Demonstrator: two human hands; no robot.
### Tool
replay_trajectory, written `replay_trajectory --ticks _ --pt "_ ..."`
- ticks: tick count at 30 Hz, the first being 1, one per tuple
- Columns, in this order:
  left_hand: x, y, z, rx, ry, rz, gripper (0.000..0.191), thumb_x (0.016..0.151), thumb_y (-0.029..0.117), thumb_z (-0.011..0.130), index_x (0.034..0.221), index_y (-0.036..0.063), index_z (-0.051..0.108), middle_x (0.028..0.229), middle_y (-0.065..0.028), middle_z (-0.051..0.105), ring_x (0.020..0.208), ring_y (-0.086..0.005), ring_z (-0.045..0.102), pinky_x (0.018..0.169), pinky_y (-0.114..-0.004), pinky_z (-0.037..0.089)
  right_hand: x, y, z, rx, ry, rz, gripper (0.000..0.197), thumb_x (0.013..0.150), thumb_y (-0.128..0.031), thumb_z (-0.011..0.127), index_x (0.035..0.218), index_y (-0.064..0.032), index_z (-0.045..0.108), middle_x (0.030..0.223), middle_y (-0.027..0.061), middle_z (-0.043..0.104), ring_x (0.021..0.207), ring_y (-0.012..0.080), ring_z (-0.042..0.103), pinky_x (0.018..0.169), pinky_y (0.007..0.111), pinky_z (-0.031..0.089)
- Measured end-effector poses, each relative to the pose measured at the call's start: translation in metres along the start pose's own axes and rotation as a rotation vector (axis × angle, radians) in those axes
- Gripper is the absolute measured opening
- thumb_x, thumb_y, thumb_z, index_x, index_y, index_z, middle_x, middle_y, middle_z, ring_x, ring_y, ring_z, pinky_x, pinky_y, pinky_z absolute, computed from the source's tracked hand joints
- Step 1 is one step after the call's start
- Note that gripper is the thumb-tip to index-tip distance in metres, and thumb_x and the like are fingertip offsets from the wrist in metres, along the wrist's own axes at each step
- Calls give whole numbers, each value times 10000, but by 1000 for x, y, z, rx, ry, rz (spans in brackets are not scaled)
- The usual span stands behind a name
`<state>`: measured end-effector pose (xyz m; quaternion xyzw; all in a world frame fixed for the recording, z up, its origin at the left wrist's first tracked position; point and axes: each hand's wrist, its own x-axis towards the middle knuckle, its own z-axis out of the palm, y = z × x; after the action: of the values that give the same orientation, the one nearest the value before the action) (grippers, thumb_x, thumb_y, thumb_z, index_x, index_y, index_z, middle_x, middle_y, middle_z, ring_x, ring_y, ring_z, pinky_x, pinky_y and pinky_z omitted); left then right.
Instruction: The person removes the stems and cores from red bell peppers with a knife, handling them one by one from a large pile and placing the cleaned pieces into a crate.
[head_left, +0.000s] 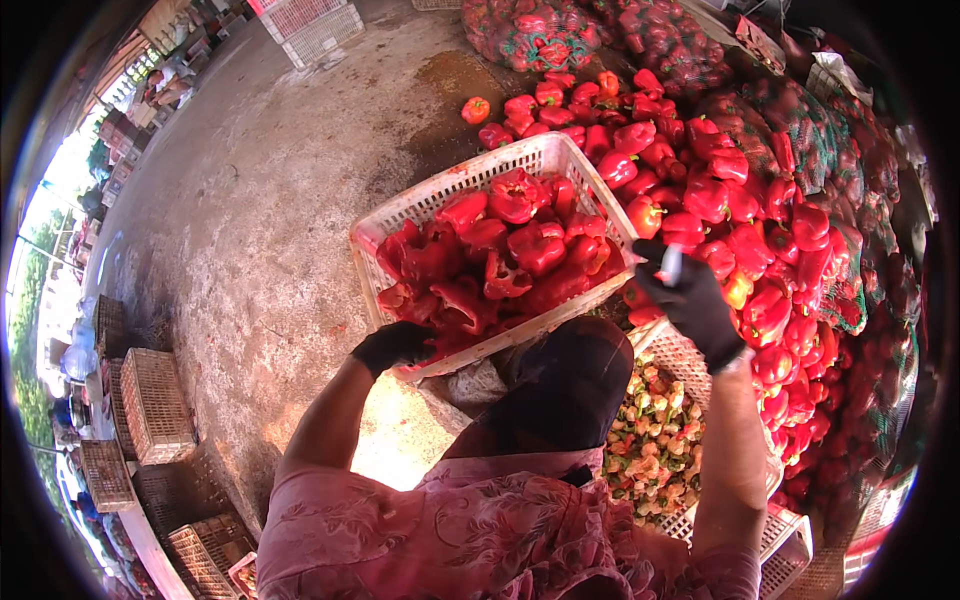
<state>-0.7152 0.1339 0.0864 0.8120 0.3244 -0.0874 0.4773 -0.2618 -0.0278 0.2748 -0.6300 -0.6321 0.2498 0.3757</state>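
Observation:
A white plastic crate (469, 180) with slotted walls sits in front of my knees, holding cut, hollowed red bell peppers (487, 247). My left hand (394, 346), in a black glove, grips the crate's near left corner. At the right corner is my right hand (686, 300), gloved too, with a small white object (672, 264) in its grasp; its kind is unclear through blur. Beyond that hand spreads a large heap of whole red bell peppers (705, 199). Below my right forearm, another crate (679, 356) holds many pepper cores with stems (652, 442).
Mesh sacks of red peppers (532, 34) line the back and right. A lone pepper (475, 110) lies on the concrete floor (262, 165). Stacked crates (319, 34) stand at the back, others (156, 405) at the left. A person (169, 84) sits low in the far left background.

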Motion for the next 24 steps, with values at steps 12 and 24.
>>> replay_trajectory --ticks 12,24 --pt "166 109 23 541 565 361 401 863 278 580 1169 19 570 1189 -186 583 1113 -353 546 971 -429 423 -134 95 -36 451 590 730 275 892 -186 576 1113 -30 624 868 101 689 383 93 478 361 242 376" --pt "129 98 36 849 313 437 368 906 231 465 1177 -9 530 1198 -263 529 1074 -396 532 956 -442 425 -231 170 -142 143 693 802 392 932 -314 503 1174 -6 535 963 141 677 595 161 632 466 258 466"
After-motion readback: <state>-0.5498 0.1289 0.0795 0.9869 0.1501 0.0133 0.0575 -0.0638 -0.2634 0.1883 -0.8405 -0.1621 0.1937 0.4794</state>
